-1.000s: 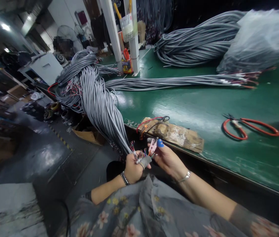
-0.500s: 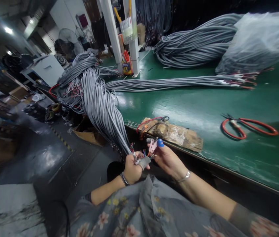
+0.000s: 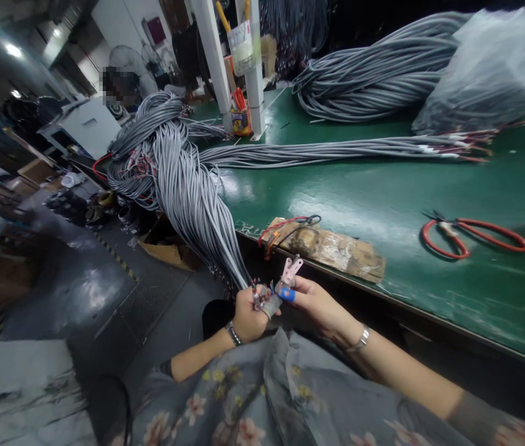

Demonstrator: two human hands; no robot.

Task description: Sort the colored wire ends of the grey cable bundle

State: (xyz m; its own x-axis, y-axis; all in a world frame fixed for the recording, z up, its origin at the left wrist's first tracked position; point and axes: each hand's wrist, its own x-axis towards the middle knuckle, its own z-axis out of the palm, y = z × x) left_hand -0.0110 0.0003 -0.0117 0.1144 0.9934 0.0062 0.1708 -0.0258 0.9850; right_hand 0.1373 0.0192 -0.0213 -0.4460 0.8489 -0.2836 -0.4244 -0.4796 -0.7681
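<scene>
My left hand is closed around the ends of grey cables, whose thin coloured wires stick out above the fist. A grey wrap covers one of its fingertips. Close against it, my right hand pinches with a blue cover on the thumb. From its fingers rises a small pink wire stripper, its two flat arms spread in a V. Fingers hide the tool's lower part and the wire tips at the thumb.
Red-handled cutters lie on the green bench. A worn wooden block with red and black leads sits at its edge. Behind are a straight cable bundle, a coiled bundle and a plastic bag.
My right thumb has come down and left, from beside the stripper to the wires at my left hand. The stripper now stands more upright, arms spread. My left hand has barely moved.
</scene>
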